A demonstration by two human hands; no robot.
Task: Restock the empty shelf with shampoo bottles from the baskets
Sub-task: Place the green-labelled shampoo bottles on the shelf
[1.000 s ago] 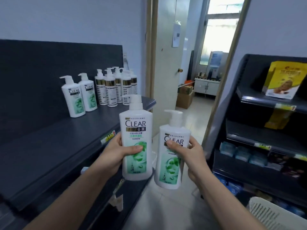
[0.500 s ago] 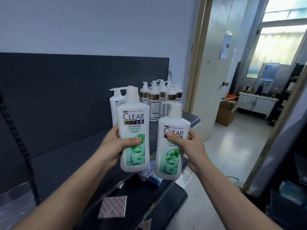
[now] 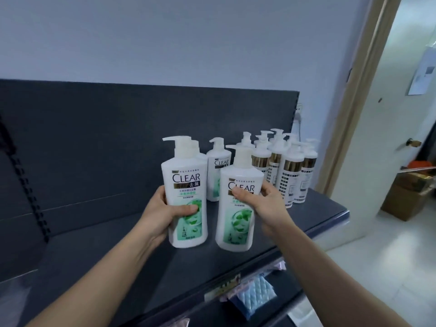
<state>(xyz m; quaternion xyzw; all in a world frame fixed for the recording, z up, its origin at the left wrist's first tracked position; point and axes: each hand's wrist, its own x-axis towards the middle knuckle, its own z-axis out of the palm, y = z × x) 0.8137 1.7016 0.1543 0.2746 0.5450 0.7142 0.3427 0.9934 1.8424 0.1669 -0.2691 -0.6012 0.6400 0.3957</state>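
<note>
Shop: stocked shelf (image 3: 325,215), price tag (image 3: 221,287).

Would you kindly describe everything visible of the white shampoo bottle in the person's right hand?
The white, glossy, plastic-looking pump bottle has a white pump head with its spout pointing left. Its front label reads CLEAR, partly covered, above a green leaf picture. It is nearly upright, label facing the camera, over the dark grey shelf; whether its base touches cannot be told. The right hand grips it, thumb across the label, fingers round its right side.
</note>
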